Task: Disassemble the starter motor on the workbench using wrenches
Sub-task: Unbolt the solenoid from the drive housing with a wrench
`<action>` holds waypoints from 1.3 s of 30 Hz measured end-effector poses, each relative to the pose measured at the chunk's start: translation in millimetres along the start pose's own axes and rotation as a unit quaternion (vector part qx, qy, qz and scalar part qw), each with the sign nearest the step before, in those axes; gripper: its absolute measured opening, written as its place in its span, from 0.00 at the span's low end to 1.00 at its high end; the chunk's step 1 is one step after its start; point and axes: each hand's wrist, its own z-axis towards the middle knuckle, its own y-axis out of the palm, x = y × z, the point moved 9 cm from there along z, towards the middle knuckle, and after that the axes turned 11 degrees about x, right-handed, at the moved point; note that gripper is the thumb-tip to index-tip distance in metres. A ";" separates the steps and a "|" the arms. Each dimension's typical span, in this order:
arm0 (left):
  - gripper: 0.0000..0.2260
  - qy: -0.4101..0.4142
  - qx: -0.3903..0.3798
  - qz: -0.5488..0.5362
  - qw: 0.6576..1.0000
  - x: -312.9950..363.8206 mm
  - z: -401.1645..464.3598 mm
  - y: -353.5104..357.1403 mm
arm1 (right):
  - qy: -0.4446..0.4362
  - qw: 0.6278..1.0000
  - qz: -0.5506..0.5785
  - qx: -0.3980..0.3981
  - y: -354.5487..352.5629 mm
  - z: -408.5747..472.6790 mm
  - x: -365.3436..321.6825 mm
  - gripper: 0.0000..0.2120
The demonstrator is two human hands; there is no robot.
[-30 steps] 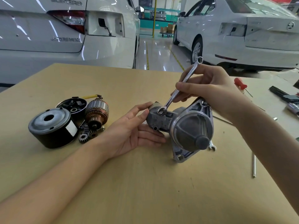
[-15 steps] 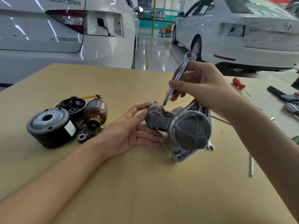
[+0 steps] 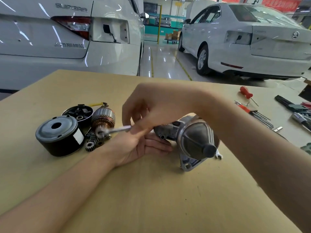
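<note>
The grey starter motor housing (image 3: 195, 138) lies on the wooden workbench (image 3: 151, 190), nose cone toward me. My right hand (image 3: 156, 108) reaches over it and grips a silver wrench (image 3: 114, 130), whose free ring end points left, low over the removed parts. The wrench's other end is hidden under my fingers. My left hand (image 3: 139, 147) lies palm up beside the housing's left end, straight fingers touching it.
Removed parts sit at left: a black field casing (image 3: 58, 137), a black end cap (image 3: 78, 112), a copper armature (image 3: 104, 119) and small gears (image 3: 91, 144). A second wrench (image 3: 218, 155) peeks from behind the housing. A red screwdriver (image 3: 246, 93) and hex keys (image 3: 262, 117) lie at right.
My right hand swung the wrench from standing upright over the housing down to the left, so the handle now lies almost level. The left hand stayed in place.
</note>
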 end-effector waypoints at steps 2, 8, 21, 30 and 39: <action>0.16 -0.006 0.004 -0.026 1.000 3.4 -0.3 0.2 | 0.012 0.979 0.174 0.102 -28.2 -20.3 4.4 0.06; 0.18 -0.012 0.000 -0.035 0.999 5.4 -1.9 2.0 | 0.191 0.832 0.389 0.346 -56.1 -88.0 88.0 0.12; 0.19 -0.015 -0.005 -0.034 0.999 6.7 -2.6 2.2 | 0.203 0.828 0.385 0.354 -47.0 -97.4 97.8 0.10; 0.19 -0.016 -0.008 -0.036 0.999 6.2 -2.4 2.4 | 0.212 0.864 0.303 0.342 -49.1 -95.0 93.3 0.08; 0.19 -0.006 0.023 -0.023 0.999 6.4 -0.9 0.7 | 0.081 0.989 0.040 0.119 -27.7 -11.7 23.6 0.06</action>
